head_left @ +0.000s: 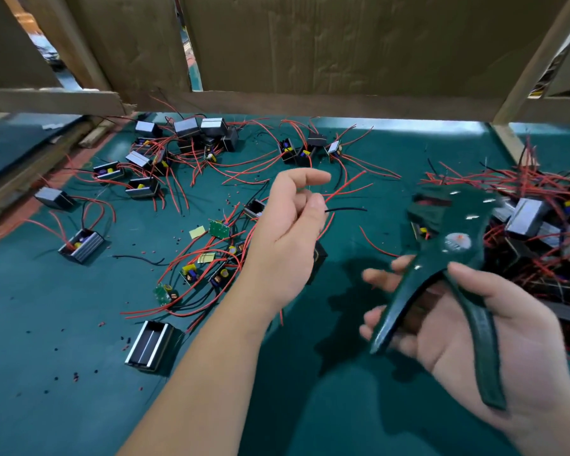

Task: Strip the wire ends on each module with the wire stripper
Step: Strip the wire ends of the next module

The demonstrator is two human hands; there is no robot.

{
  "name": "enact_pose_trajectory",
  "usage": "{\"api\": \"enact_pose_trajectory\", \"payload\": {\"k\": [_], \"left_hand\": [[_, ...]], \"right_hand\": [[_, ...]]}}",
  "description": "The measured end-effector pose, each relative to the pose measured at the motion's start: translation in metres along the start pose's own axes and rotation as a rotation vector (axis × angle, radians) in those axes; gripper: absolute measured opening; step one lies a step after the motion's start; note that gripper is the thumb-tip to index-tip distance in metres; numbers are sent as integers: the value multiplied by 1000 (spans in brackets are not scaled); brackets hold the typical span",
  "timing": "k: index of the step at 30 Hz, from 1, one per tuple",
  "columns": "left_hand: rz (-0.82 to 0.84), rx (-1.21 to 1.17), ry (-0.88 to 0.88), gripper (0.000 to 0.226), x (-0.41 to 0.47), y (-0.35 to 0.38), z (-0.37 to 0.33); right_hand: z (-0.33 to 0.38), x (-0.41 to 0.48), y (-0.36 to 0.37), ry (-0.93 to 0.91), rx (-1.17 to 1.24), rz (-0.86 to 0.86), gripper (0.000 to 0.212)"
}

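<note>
The green counter (63,324) fills the frame below a cardboard wall (343,44). A dense heap of modules (533,225) with red and black leads sits at the right edge, and a looser scatter of modules (185,136) lies in the upper left. Bare circuit boards (219,228) are left of centre, an empty aluminium housing (148,345) is at lower left, and insulation crumbs (76,376) dot the mat. The left hand (290,232) is raised at the centre of the frame, its thumb and bent fingers pinching a small bundle of leads while the forefinger sticks out to the right. A dark module body (320,258) shows just below this hand; I cannot tell whether it hangs from the leads or lies on the counter. The right hand (474,324), at lower right, has its fingers curled round the splayed handles of the dark green wire stripper (448,258). The tool is motion-blurred, with its head pointing up and slightly left. From the pinch a black wire (346,209) runs almost level toward the right, and its free tip points at the stripper head, near it but apart. A red wire (349,185) slants up and right above it. The right hand is the nearer one, so the coming move looks like bringing the tool's head leftward along the black wire's axis. The black wire looks thin, straight and insulated to its tip.
</note>
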State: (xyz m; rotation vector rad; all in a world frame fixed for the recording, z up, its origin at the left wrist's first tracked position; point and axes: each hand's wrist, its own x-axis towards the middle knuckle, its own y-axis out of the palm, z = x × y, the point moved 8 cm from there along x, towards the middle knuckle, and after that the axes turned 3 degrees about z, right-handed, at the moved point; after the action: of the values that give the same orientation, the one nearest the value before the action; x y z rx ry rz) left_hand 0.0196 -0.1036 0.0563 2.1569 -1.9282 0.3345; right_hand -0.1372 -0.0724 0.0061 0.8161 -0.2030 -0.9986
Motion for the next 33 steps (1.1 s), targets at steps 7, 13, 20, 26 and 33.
{"api": "enact_pose_trajectory", "payload": {"k": [7, 13, 20, 26, 33], "left_hand": [[186, -466, -54, 46, -7, 32, -2], [170, -495, 63, 30, -14, 32, -12], [383, -658, 7, 23, -23, 50, -14], [0, -34, 21, 23, -7, 23, 7], [-468, 573, 116, 30, -8, -36, -10]], "right_hand": [[-17, -6, 34, 229, 289, 400, 68], [-3, 4, 20, 118, 224, 257, 78], [3, 0, 26, 57, 272, 301, 64], [36, -3, -11, -444, -115, -105, 45], [39, -18, -29, -501, -371, -332, 35]]}}
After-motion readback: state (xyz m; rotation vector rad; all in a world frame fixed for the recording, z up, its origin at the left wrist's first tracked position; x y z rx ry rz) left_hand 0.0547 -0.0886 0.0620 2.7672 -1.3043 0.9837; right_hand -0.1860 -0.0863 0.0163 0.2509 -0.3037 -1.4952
